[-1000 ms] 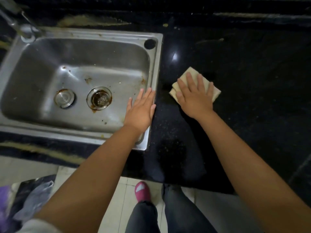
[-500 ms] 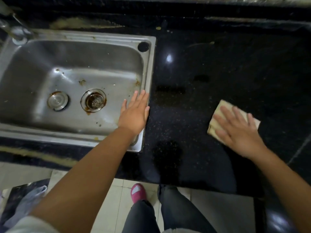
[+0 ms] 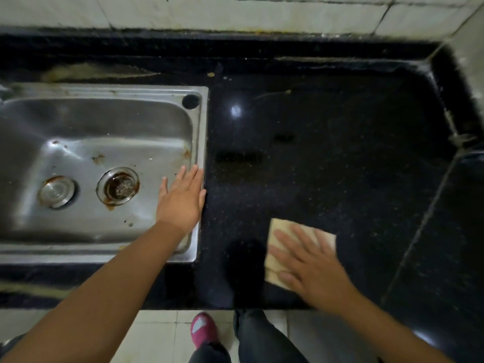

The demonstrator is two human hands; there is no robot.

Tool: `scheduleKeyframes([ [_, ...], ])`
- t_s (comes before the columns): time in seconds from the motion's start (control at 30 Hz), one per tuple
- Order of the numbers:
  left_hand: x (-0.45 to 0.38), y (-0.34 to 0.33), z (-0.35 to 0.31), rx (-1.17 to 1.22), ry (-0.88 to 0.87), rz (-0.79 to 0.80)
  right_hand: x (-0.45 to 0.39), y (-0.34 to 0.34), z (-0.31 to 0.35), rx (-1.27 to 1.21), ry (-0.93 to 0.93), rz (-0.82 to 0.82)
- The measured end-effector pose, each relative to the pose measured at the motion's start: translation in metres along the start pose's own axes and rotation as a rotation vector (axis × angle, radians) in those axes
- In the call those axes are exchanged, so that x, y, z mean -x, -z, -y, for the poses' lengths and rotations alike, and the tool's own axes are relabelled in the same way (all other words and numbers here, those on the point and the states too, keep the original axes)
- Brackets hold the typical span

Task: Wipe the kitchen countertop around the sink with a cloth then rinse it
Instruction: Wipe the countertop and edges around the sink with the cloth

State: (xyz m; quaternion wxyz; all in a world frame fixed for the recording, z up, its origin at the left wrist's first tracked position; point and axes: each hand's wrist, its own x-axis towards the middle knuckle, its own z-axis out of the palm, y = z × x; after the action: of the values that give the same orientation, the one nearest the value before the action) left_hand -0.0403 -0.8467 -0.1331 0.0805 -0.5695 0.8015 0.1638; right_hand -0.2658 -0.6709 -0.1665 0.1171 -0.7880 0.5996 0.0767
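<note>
Cloth (image 3: 281, 233) and right hand (image 3: 311, 268) have slid from the right side of the frame toward its lower centre since half a second ago — nearer the desk's front edge, closer to the sink (image 3: 199, 142). The beige cloth, folded into a soft rectangle, lies flat on the black speckled desk (image 3: 340, 153), its long axis running near-vertically in the frame, slightly tilted. Right-hand fingers (image 3: 284, 235) are spread and straight, pressing it down; the hand is motion-blurred. The left hand (image 3: 182, 200) stays on the right rim of the dented, rust-stained steel sink — fingers straight and close together, pointing toward the top of the frame. White tiles show along the top now. A round drain (image 3: 117, 186) sits in the basin.
</note>
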Motion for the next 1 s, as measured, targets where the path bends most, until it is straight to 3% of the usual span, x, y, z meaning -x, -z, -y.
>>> scheduleKeyframes([
  [0.1, -0.007, 0.010, -0.006, 0.022, 0.021, -0.079, 0.002, 0.026, -0.083, 0.015, -0.318, 0.084],
  [0.23, -0.032, 0.021, -0.017, 0.062, -0.002, -0.157, -0.061, 0.068, -0.163, -0.239, -0.768, 0.049],
  [0.4, -0.065, 0.019, -0.025, 0.053, 0.040, -0.005, -0.180, 0.100, -0.185, -0.358, -0.960, -0.071],
  [0.57, -0.078, 0.011, -0.022, 0.077, 0.061, -0.071, -0.283, 0.119, -0.169, -0.327, -0.798, -0.106],
  [0.73, -0.097, 0.017, -0.016, 0.211, 0.055, -0.201, -0.335, 0.113, -0.101, -0.201, -0.381, -0.057],
  [0.9, -0.123, 0.023, -0.017, 0.164, 0.078, -0.183, -0.254, 0.085, -0.070, -0.177, 0.015, 0.030],
  [0.93, -0.127, 0.023, -0.019, 0.141, 0.084, -0.177, -0.226, 0.079, -0.080, -0.157, 0.032, 0.017],
  [1.0, -0.133, 0.020, -0.021, 0.096, 0.090, -0.158, -0.181, 0.069, -0.123, -0.086, -0.139, -0.071],
])
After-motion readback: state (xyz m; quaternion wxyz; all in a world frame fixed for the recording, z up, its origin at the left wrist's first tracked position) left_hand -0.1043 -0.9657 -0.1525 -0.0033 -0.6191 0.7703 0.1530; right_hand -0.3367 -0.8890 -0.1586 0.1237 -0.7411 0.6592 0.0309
